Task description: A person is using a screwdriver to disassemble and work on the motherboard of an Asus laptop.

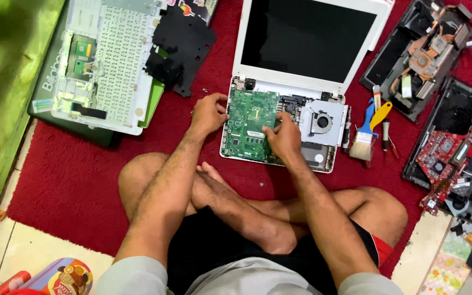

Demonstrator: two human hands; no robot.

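Observation:
A green circuit board lies in the open base of a white laptop whose dark screen is tilted back. My left hand grips the board's left edge, thumb on top. My right hand presses on the board's lower right corner, fingers curled over it. A cooling fan sits in the base just right of the board. My crossed legs are below, on a red carpet.
A white laptop keyboard shell with a black sheet lies at upper left. A paintbrush, a yellow-handled tool and screwdrivers lie right of the laptop. Two opened dark laptops are at right. Green fabric covers the left.

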